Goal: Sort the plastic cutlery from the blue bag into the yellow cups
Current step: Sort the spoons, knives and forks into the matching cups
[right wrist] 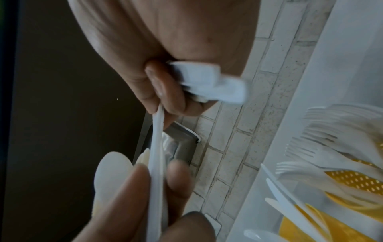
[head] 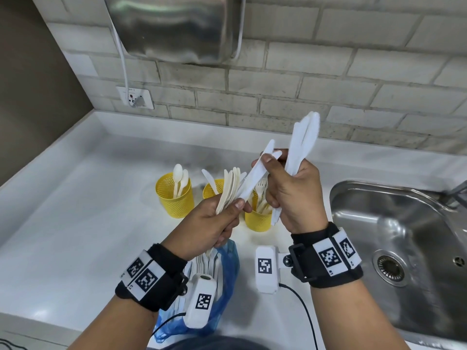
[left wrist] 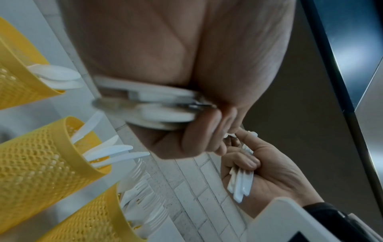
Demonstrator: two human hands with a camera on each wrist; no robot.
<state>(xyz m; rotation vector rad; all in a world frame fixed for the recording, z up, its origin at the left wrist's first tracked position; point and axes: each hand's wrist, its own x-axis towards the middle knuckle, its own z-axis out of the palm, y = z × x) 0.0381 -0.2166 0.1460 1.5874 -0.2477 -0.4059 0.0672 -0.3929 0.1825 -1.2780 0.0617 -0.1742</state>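
Three yellow mesh cups stand on the counter: the left cup (head: 174, 198) has spoons, the middle cup (head: 211, 190) knives, the right cup (head: 257, 219) forks. My left hand (head: 237, 205) grips a fan of cream cutlery (head: 230, 188); a spoon bowl (right wrist: 111, 172) shows among it. My right hand (head: 267, 160) clutches a bundle of white knives (head: 303, 140) in the palm. Its thumb and forefinger also pinch a single white knife (head: 255, 178), whose lower end touches my left thumb. The blue bag (head: 228, 274) lies under my left wrist with more cutlery inside.
A steel sink (head: 404, 248) is set into the white counter (head: 75, 223) at the right. A metal wall unit (head: 177, 26) hangs on the brick wall above, its cord running to a socket (head: 135, 97). A cable trails from the right wrist camera.
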